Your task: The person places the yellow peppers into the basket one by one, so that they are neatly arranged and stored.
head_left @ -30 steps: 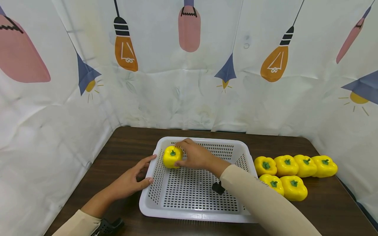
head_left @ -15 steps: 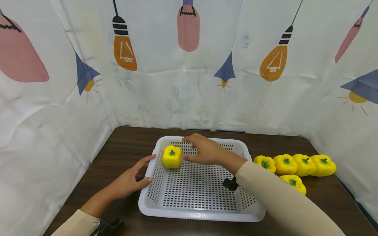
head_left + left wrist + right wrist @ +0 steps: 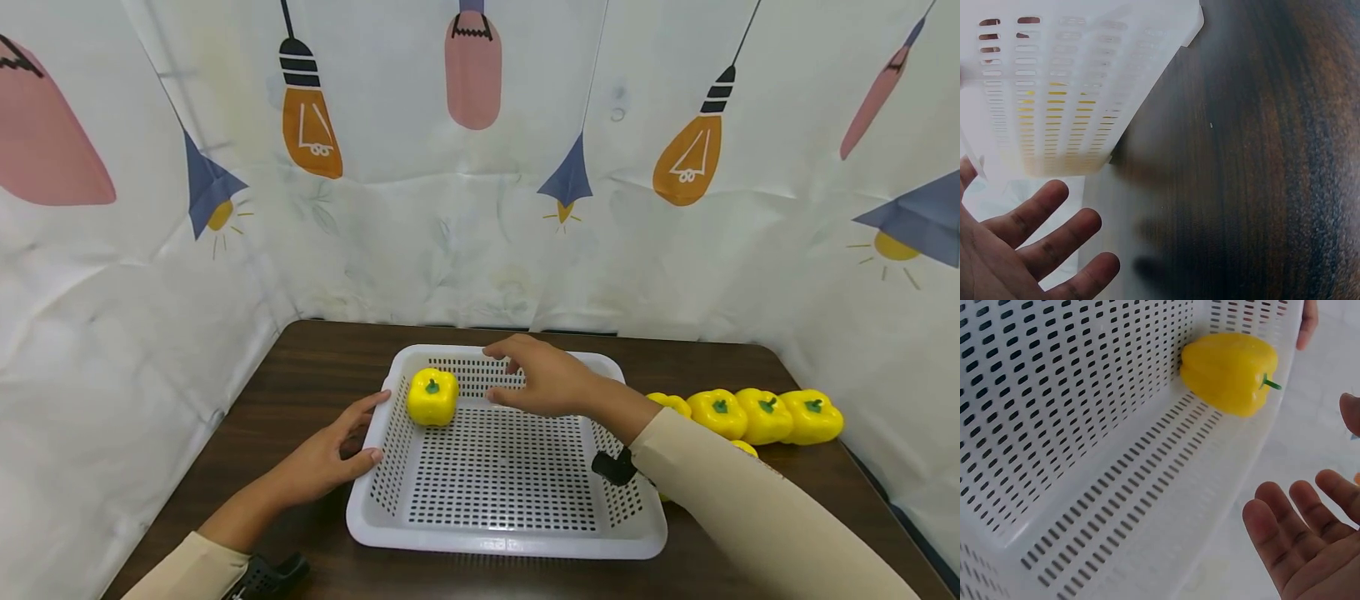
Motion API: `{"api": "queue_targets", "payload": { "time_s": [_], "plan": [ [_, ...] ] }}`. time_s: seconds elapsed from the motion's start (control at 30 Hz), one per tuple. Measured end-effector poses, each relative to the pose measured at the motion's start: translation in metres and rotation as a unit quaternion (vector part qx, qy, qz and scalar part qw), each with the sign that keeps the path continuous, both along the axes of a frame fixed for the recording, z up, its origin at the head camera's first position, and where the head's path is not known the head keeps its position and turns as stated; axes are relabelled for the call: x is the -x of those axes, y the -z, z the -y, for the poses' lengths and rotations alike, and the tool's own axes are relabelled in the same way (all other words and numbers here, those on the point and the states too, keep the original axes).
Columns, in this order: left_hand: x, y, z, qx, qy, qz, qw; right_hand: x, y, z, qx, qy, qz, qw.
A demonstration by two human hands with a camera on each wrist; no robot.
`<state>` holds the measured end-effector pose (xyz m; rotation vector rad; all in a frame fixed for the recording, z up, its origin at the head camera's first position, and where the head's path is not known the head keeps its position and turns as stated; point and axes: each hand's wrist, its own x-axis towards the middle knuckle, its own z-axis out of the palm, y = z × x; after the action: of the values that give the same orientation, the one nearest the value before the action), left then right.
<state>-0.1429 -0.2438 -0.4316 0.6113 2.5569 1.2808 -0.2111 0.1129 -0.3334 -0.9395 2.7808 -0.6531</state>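
A white perforated plastic basket (image 3: 502, 546) stands on the dark table. One yellow bell pepper (image 3: 432, 397) with a green stem sits upright in its back left corner; the right wrist view shows this pepper (image 3: 1230, 374) too. My left hand (image 3: 324, 465) rests at the basket's left rim, thumb and index fingertip touching it. In the left wrist view, the other fingers (image 3: 1060, 244) are spread and straight outside the wall. Over the back of the basket, my right hand (image 3: 551, 379) hovers apart from the pepper, its fingers extended and holding nothing.
Several more yellow bell peppers (image 3: 765, 416) lie in rows right of the basket, some hidden behind the right sleeve (image 3: 750, 500). The wood-grain table (image 3: 330, 367) ends at a white printed curtain (image 3: 420, 250) at the back and sides.
My right hand has let go of the pepper in the basket's corner and moved to the right. The pepper and my left hand stay in place.
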Motion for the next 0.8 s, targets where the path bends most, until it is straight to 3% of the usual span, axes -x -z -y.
{"api": "queue_targets", "payload": {
  "time_s": [0.47,0.8],
  "plan": [
    [0.001,0.002,0.001,0.000,0.008,-0.007,0.9999,-0.009,-0.006,-0.032,0.002,0.034,-0.004,0.9994],
    [0.001,0.000,0.001,-0.003,0.006,0.001,1.0000,-0.015,-0.007,-0.054,0.027,0.027,-0.023,0.9990]
  ]
}}
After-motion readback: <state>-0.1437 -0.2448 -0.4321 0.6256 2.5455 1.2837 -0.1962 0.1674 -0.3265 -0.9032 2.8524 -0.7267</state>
